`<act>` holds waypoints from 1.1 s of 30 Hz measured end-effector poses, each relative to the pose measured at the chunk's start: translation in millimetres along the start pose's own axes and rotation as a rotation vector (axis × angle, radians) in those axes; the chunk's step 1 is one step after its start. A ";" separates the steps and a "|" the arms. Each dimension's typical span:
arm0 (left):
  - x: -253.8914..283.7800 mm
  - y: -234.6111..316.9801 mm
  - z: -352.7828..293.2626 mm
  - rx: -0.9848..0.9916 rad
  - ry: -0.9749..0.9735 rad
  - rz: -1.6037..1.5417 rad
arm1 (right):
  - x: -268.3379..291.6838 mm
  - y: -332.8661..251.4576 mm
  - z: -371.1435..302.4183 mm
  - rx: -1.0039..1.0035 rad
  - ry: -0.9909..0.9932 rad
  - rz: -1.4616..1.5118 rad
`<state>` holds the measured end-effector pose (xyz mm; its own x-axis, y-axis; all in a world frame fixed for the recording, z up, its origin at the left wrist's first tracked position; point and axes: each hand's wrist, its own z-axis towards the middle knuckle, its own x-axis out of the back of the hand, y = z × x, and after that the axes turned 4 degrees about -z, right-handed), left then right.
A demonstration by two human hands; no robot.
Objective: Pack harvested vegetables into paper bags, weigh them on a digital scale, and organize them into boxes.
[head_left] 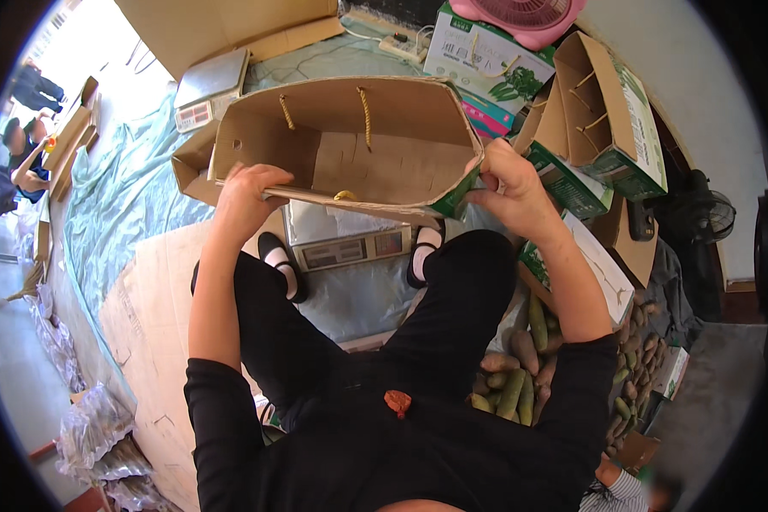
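A brown cardboard carton [341, 158] with yellow rope handles [365, 119] stands open-topped before me, with nothing inside it that I can see. At its near left edge my left hand [252, 192] grips the cardboard rim, fingers curled over it. My right hand [512, 188] pinches the near right corner, where green print shows. Below the carton a digital weighing scale [341, 247] sits on the floor between my feet, partly covered by the carton.
Several green-and-white cartons [614, 119] stack at the right. Long green and brownish vegetables [520, 375] heap beside my right leg. Behind the carton are a second scale [213, 81] and a pink fan [525, 17]. People [30, 154] are at the far left; another person's striped sleeve [614, 495] shows lower right.
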<state>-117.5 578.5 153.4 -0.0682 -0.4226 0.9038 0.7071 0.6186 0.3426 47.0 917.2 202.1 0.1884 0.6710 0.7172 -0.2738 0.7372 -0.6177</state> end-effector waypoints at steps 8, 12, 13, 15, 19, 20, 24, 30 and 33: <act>-44.1 21.0 -4.3 0.088 -0.280 -0.129 | -27.8 62.3 -23.8 -0.417 0.151 0.400; -55.4 17.8 -4.2 0.082 -0.287 0.034 | -30.3 90.8 -55.8 -0.458 0.280 0.392; -57.6 15.6 -4.3 0.076 -0.299 0.064 | -32.8 97.9 -68.2 -0.499 0.288 0.385; -63.2 10.3 -6.6 0.072 -0.313 0.084 | -41.6 107.7 -97.6 -0.598 0.301 0.334; -75.9 9.3 -1.8 0.085 -0.392 0.063 | -56.4 143.6 -172.5 -0.792 0.344 0.300; -79.1 7.8 -1.9 0.095 -0.408 0.044 | -62.1 149.6 -191.2 -0.839 0.361 0.281; -97.0 17.2 1.6 0.127 -0.564 0.060 | -91.2 172.6 -281.1 -1.064 0.324 0.154; -105.5 3.8 -6.8 0.099 -0.599 -0.075 | -167.6 162.2 -405.9 -1.341 0.206 0.041; -114.9 13.3 -2.4 0.019 -0.578 -0.046 | -203.0 138.6 -467.3 -1.600 -0.002 -0.070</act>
<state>-98.6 633.7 53.5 -0.4757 -0.0226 0.8793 0.6817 0.6223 0.3848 411.6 920.5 -179.9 0.1557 0.6347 0.7569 0.9586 0.0879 -0.2709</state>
